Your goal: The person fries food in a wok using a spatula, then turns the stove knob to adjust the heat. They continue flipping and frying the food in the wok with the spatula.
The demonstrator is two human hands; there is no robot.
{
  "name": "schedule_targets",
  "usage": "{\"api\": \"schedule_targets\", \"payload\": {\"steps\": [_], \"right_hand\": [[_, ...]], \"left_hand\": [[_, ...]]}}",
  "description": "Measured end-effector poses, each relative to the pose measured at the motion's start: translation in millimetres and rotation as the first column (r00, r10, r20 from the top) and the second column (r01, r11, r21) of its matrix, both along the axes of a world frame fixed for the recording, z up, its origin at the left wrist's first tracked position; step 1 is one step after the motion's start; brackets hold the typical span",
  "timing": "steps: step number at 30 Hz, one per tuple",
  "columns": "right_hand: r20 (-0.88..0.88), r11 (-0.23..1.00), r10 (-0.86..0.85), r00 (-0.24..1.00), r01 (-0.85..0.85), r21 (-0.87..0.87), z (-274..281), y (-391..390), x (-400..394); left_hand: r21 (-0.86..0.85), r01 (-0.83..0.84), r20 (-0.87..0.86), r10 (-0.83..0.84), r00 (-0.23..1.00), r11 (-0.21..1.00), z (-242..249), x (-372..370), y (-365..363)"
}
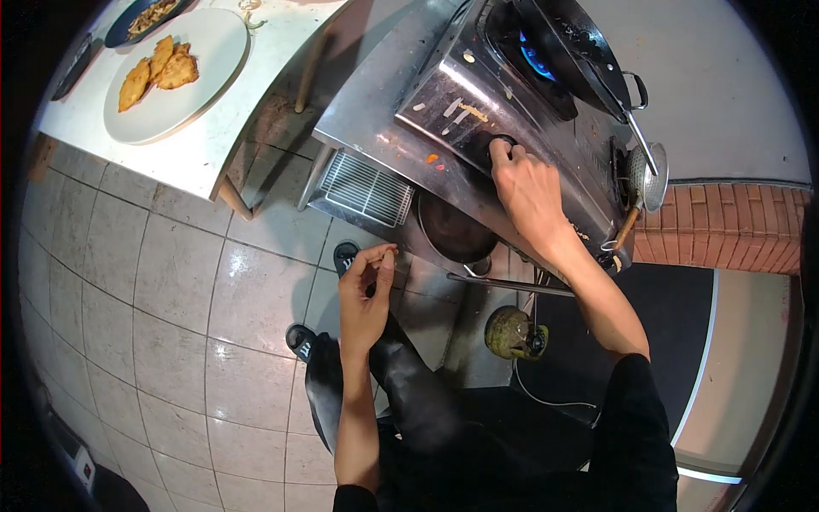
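My right hand (527,192) reaches forward to the steel stove (401,102), its fingers closed on a black control knob (499,145) on the front panel. A blue flame (536,60) burns under a dark wok (572,43) on the burner above. My left hand (363,294) hangs free over my legs, fingers loosely curled with thumb and forefinger near each other, and nothing visible in it.
A white table (213,136) at the left carries a white plate (196,77) of fried golden pieces (158,70) and a dark dish (136,21). A wire skimmer (648,166) leans at the stove's right. A dark pan (456,230) sits below the stove, a green gas cylinder (510,333) on the tiled floor.
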State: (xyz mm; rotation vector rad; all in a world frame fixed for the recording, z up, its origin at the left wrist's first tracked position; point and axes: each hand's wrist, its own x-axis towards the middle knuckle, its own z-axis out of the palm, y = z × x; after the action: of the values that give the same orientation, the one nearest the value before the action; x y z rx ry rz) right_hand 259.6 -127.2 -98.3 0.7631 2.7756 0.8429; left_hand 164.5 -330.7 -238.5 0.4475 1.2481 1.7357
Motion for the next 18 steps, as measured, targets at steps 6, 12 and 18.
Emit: {"api": "schedule_targets", "payload": {"steps": [6, 12, 18], "right_hand": [[-0.134, 0.990, -0.103, 0.986, 0.088, -0.109, -5, 2, 2], [-0.244, 0.986, -0.119, 0.962, 0.086, -0.141, -8, 0, 1], [-0.306, 0.978, -0.160, 0.939, 0.109, -0.175, -9, -1, -1]], "left_hand": [[0.041, -0.043, -0.047, 0.045, 0.998, 0.998, -3, 0, -12], [0.024, -0.054, -0.030, 0.054, 0.998, 0.998, -7, 1, -21], [-0.011, -0.016, -0.010, 0.016, 1.000, 1.000, -6, 0, -26]]}}
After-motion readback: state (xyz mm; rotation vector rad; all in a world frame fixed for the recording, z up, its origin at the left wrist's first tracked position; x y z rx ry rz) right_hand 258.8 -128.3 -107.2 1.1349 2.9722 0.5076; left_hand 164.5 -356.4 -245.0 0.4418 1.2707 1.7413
